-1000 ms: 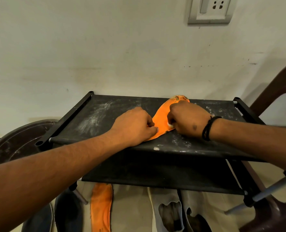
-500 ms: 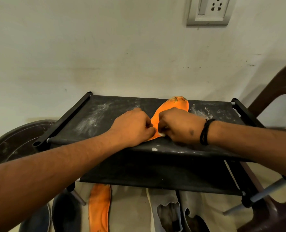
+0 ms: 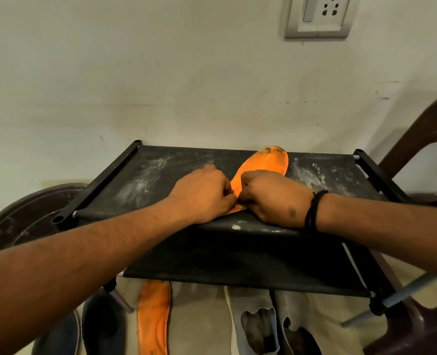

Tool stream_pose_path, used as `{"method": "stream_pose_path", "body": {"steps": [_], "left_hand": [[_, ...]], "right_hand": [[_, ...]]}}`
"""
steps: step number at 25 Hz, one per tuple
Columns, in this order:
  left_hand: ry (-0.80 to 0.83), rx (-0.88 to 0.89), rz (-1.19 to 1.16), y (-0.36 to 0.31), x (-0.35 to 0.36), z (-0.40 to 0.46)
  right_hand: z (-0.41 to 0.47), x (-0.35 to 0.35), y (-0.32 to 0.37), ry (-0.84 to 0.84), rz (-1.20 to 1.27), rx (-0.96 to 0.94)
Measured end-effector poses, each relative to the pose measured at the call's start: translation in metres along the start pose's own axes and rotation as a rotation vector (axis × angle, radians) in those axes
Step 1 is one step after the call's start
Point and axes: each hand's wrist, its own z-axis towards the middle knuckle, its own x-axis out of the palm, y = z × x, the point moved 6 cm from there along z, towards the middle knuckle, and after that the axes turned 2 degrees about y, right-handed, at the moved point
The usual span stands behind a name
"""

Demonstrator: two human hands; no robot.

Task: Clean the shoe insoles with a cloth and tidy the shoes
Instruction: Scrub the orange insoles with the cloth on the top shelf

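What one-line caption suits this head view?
Both hands, left and right, work the orange insole on a dusty black rack.

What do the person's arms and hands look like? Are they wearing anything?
Both arms are bare, with no sleeves showing and no gloves. The left hand has no rings, watch or band that can be seen. The right hand has a black braided cord wristband looped around its wrist, and a small dark mark on the back of the hand near that band.
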Motion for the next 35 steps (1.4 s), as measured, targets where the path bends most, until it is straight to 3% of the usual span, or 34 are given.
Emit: {"method": "stream_pose_path", "body": {"steps": [5,9,12,16,21,26,31,35], "left_hand": [[0.210,0.001,-0.024,0.007,-0.002,-0.003],[0.248,-0.011,0.056,0.009,0.002,-0.007],[0.255,-0.018,0.066,0.006,0.003,-0.006],[0.231,-0.019,0.079,0.005,0.001,-0.009],[0.119,-0.045,0.031,0.008,-0.001,-0.009],[0.056,-0.051,-0.046,0.008,-0.001,-0.005],[0.012,-0.132,-0.074,0.019,0.000,-0.006],[0.017,-0.130,-0.086,0.016,0.001,-0.003]], "right_hand": [[0.007,-0.001,-0.049,0.025,-0.073,0.207],[0.011,0.001,-0.005,-0.002,0.132,0.053],[0.013,0.000,-0.023,0.012,0.091,0.099],[0.023,-0.002,-0.047,0.004,0.014,0.220],[0.023,0.000,-0.006,0.037,0.151,0.111],[0.034,-0.001,-0.047,-0.028,0.033,0.261],[0.027,-0.006,-0.006,0.033,0.263,0.155],[0.034,-0.004,-0.038,0.014,0.243,0.234]]}}
